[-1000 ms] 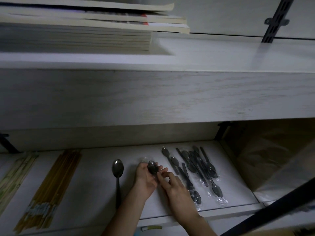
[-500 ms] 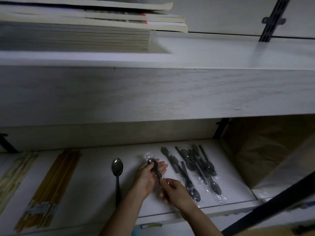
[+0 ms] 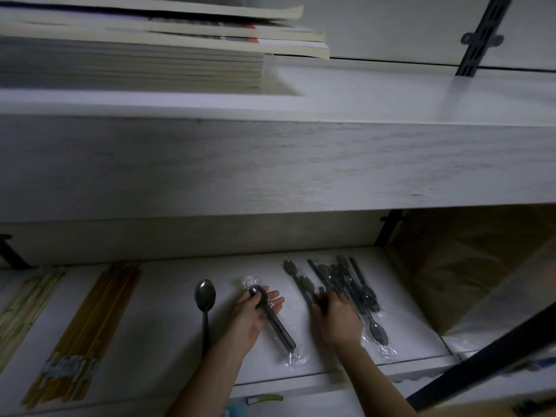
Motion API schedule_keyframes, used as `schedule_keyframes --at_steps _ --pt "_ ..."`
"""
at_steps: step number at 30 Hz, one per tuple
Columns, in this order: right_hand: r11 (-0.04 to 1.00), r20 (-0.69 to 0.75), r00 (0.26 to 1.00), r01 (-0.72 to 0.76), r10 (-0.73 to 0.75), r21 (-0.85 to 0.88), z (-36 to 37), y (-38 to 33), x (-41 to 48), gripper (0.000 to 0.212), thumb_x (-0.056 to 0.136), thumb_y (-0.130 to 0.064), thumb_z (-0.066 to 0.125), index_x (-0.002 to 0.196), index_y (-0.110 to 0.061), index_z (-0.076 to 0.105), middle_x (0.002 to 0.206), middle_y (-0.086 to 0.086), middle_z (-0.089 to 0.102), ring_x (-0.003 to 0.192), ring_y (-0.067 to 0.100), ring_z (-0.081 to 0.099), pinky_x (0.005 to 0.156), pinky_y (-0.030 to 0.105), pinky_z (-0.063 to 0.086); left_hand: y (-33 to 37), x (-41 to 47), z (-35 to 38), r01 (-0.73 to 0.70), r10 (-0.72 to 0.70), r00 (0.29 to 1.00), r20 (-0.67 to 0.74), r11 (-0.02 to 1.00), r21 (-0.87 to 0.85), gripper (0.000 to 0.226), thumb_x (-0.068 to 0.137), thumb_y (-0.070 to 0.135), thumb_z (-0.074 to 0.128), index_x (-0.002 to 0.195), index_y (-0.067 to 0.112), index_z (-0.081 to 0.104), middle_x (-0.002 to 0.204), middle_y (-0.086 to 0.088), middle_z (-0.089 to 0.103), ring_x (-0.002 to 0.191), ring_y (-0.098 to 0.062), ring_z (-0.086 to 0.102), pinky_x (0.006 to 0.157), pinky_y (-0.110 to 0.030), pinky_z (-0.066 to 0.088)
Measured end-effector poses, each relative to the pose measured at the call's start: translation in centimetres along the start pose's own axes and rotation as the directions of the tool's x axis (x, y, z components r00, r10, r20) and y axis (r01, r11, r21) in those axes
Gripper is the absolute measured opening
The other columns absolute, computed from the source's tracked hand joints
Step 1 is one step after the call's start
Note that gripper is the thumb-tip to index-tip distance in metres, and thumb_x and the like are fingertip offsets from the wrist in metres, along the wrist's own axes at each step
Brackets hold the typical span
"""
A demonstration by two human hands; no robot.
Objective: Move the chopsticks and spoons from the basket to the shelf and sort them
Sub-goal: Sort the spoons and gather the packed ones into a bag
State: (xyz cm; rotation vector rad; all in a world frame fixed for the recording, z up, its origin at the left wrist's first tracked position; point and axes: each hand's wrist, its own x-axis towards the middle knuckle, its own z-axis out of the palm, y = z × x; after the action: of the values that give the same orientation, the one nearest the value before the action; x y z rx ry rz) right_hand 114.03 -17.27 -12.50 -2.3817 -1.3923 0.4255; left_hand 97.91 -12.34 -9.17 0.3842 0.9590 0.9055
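Leaving the single wrapped spoon, the right hand has gone rightward to the pile of wrapped spoons. Its fingertips meet the handles there, but motion blur hides them, so I cannot tell whether its grip is closed on one. The left hand stays with the wrapped spoon. Its grip is apart, fingers straight, with the bowl end lying against them — the black handle slants down-right onto the lower shelf, cellophane crinkled at both ends.

Just left of that hand, not touching it, lies a bare metal spoon. Further left a bundle of yellow-brown chopsticks lies lengthwise, and at the edge there is a paler greenish bundle.

The lower shelf is white with a faint grain and dimly lit. Above it, the upper shelf shows a thick pale front edge and carries a stack of books. A black slotted wall rail rises at upper right — brown packaging fills the space beside the lower shelf.
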Motion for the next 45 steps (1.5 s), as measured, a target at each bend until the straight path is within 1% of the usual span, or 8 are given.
schedule_keyframes --at_steps 12,15,18,23,32,36,40,45 --pt "0.999 0.08 0.996 -0.031 0.031 0.006 -0.7 -0.3 1.5 0.032 0.097 -0.035 0.043 0.113 -0.01 0.052 0.114 0.013 0.063 0.106 0.029 0.06 0.089 0.04 0.049 -0.3 0.1 0.0 -0.001 0.001 1.0 0.001 1.0 0.02 0.027 0.1 0.005 0.028 0.087 0.0 0.052 0.088 -0.02 0.06 0.066 -0.026 0.067 0.056 -0.027 0.057" --pt "0.98 0.028 0.999 -0.031 0.026 0.195 -1.3 -0.7 1.2 0.024 0.093 -0.03 0.053 0.108 -0.012 0.059 0.106 0.009 0.067 0.1 0.025 0.062 0.087 0.039 0.051 -0.4 0.1 0.1 -0.003 0.003 1.0 0.014 1.0 0.021 0.027 0.1 0.004 0.029 0.088 -0.001 0.052 0.088 -0.021 0.06 0.061 -0.025 0.069 0.058 -0.029 0.058" --pt "0.885 0.006 0.999 -0.046 0.049 0.463 -2.6 -1.9 0.5 0.009 0.091 -0.022 0.057 0.097 -0.016 0.062 0.09 -0.001 0.064 0.089 0.02 0.062 0.08 0.034 0.051 -0.4 0.2 0.2 -0.006 0.005 1.0 0.018 1.0 0.013 0.026 0.1 0.004 0.029 0.089 -0.001 0.052 0.089 -0.022 0.059 0.068 -0.029 0.067 0.069 -0.035 0.054" --pt "0.57 0.301 0.953 -0.223 -0.044 0.79 -2.3 -4.8 -2.9 0.014 0.086 -0.004 0.06 0.081 -0.016 0.066 0.072 -0.004 0.062 0.072 0.012 0.058 0.068 0.02 0.05 -0.6 0.2 0.8 -0.016 0.016 1.0 0.005 0.999 -0.041 0.024 0.098 0.002 0.031 0.092 0.002 0.054 0.078 -0.017 0.065 0.063 -0.022 0.068 0.05 -0.022 0.056" --pt "0.81 0.137 0.99 -0.064 -0.02 0.582 0.2 -5.2 -3.8 0.03 0.079 -0.011 0.062 0.057 -0.031 0.066 0.064 -0.004 0.067 0.065 0.014 0.062 0.067 0.028 0.051 -0.6 0.3 1.3 0.138 -0.144 0.989 -0.042 0.983 -0.123 0.033 0.099 0.012 0.023 0.098 -0.005 0.051 0.088 -0.021 0.056 0.079 -0.03 0.055 0.072 -0.041 0.044" --pt "0.841 0.12 0.992 -0.033 -0.039 0.54 0.1 -5.2 -3.8 0.016 0.082 -0.015 0.062 0.068 -0.015 0.069 0.072 0.008 0.069 0.065 0.015 0.059 0.069 0.031 0.051 -0.2 0.3 1.5 0.108 -0.119 0.99 -0.07 0.983 -0.15 0.035 0.097 0.018 0.025 0.089 -0.005 0.051 0.082 -0.02 0.053 0.077 -0.032 0.055 0.066 -0.039 0.044" --pt "0.897 0.086 0.992 0.045 -0.092 0.44 -0.4 -5.3 -3.7 0.023 0.083 -0.023 0.062 0.063 -0.032 0.062 0.068 -0.004 0.066 0.073 0.015 0.064 0.07 0.026 0.049 -0.4 0.1 1.6 0.107 -0.113 0.993 -0.043 0.986 -0.125 0.034 0.099 0.015 0.029 0.076 0.0 0.049 0.076 -0.016 0.05 0.075 -0.03 0.055 0.064 -0.036 0.044" --pt "0.949 0.049 0.991 0.102 -0.122 0.299 -0.4 -5.2 -3.5 0.015 0.083 -0.035 0.062 0.09 -0.026 0.072 0.079 -0.009 0.068 0.079 0.012 0.064 0.068 0.023 0.047 -0.7 0.4 1.2 0.103 -0.105 0.994 -0.008 0.984 -0.149 0.033 0.101 0.014 0.03 0.075 0.004 0.048 0.071 -0.013 0.053 0.066 -0.026 0.062 0.048 -0.03 0.054"
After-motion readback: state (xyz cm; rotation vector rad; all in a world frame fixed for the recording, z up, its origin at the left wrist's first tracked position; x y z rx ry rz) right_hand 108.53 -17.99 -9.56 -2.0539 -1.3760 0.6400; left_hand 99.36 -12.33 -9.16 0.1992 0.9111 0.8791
